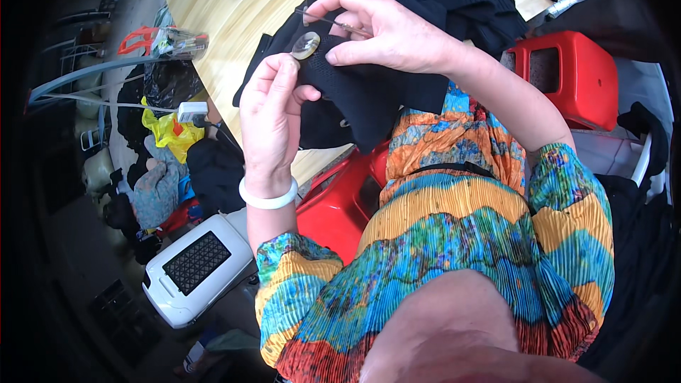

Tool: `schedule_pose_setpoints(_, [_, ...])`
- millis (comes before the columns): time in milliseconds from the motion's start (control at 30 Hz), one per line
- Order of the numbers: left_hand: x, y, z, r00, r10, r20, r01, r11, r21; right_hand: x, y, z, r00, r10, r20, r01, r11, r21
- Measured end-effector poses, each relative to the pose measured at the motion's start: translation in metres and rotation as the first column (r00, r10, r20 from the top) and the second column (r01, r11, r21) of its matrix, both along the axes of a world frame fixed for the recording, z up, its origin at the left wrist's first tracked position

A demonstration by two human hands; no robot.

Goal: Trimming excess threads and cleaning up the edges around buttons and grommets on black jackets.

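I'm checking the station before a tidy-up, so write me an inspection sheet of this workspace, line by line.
Surface: pale wood-grain table, partly covered by dark fabric.
Work items: black knit garment; large round button by its edge; whether it is attached, cannot tell.
Clutter: yellow plastic bag among dark fabric, left of the table.
Hands: left hand pinches the button at its rim; right hand holds a thin rod.
Cables: pale cable running to a white block, left of the table.
Surroundings: red stool at right; white case with a dark grille, lower left.
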State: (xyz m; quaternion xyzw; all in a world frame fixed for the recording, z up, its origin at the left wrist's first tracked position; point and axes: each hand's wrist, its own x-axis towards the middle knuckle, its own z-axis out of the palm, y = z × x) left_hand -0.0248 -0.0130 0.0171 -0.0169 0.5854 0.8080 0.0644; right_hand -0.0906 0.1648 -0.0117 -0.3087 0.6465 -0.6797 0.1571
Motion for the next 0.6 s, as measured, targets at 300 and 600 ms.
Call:
schedule_pose_setpoints(300, [0.013,0.012,-0.004,0.935,0.094,-0.342,-0.245,0.869,-0.430,0.000,0.004,0.008,0.954,0.107,0.279,-0.100,0.994,-0.039])
schedule_pose_setpoints(600, [0.004,0.018,-0.004,0.956,0.115,-0.268,-0.220,0.888,-0.405,-0.004,0.000,-0.006,0.994,0.105,0.023,-0.103,0.989,-0.105])
